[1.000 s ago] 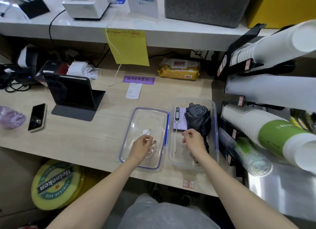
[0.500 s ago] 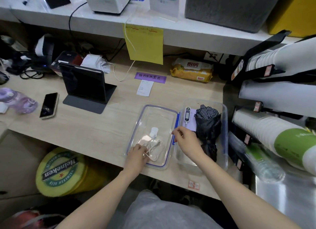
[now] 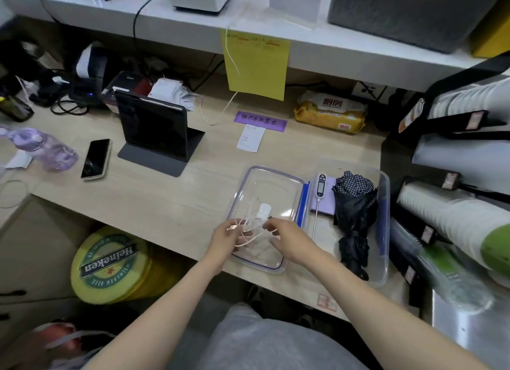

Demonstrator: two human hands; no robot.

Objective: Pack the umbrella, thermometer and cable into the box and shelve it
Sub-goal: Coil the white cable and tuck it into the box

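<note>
Cable [image 3: 249,233], pale, loosely looped, held between both hands above clear lid [image 3: 278,182]; white plug end [image 3: 263,211] hangs just beyond fingers. Left hand [image 3: 226,238] fingers pinch loops; right hand [image 3: 285,241] fingertips pinch strand. Lid lies flat on table [image 3: 165,204], touching box [image 3: 385,226] on its right. Inside box: thermometer [image 3: 320,188], display up, probe toward person; folded black umbrella [image 3: 354,217] just beside it, lengthwise. Further left on table: tablet [image 3: 153,130] on stand, phone [image 3: 96,159].
</note>
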